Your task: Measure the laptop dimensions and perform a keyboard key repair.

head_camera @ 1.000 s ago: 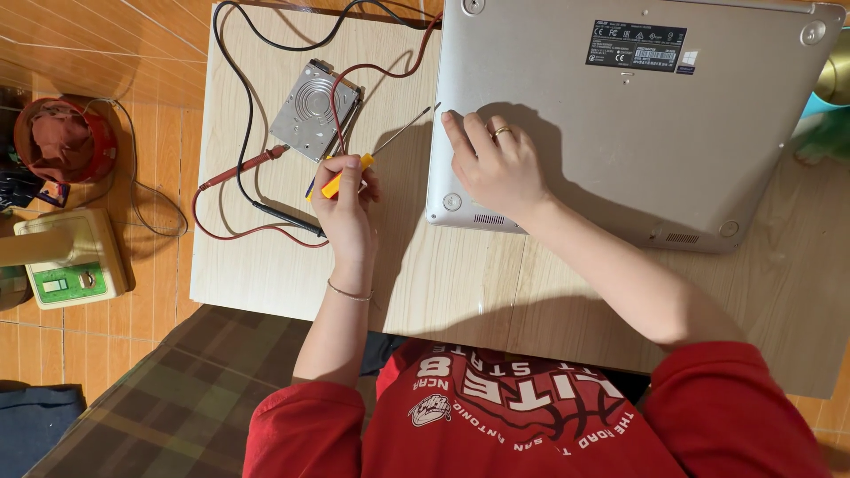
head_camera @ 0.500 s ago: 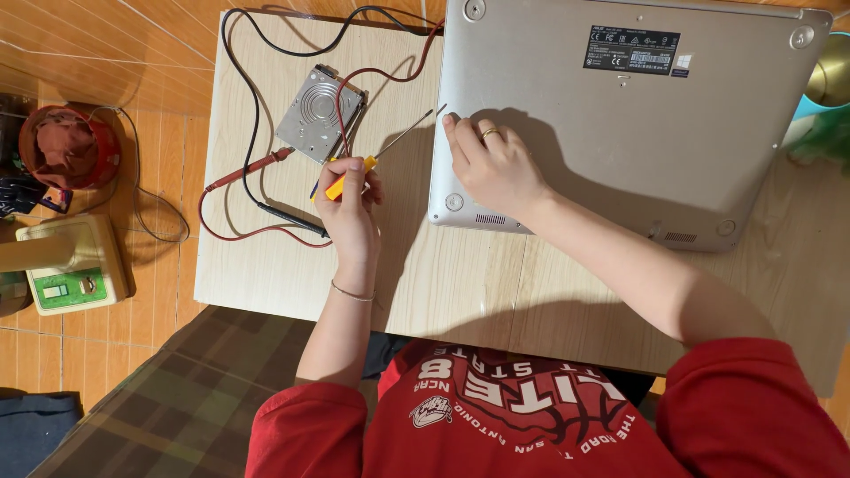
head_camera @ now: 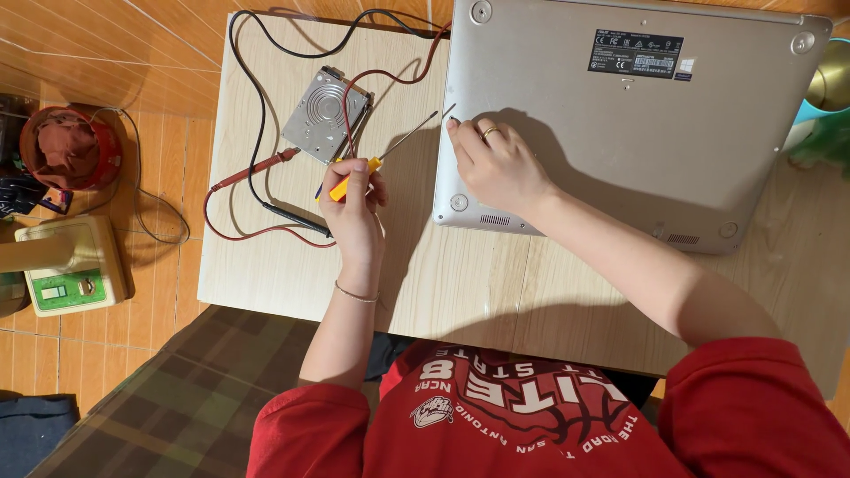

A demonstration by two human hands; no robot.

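On the pale table (head_camera: 266, 274), the left hand (head_camera: 352, 205) grips a yellow-handled screwdriver (head_camera: 376, 158) beside the hard drive (head_camera: 324, 113) and probe leads (head_camera: 257, 168), while the right hand (head_camera: 498, 166), fingers loosely curled, rests on the upturned silver laptop (head_camera: 637, 124).

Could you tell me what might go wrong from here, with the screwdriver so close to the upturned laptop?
1. The left hand grips the screwdriver by its yellow handle, tip near the laptop edge; a slip could scratch the case or jab the right hand resting there.
2. The red and black leads loop loosely around the hard drive; a forearm could snag them and drag it across the table.
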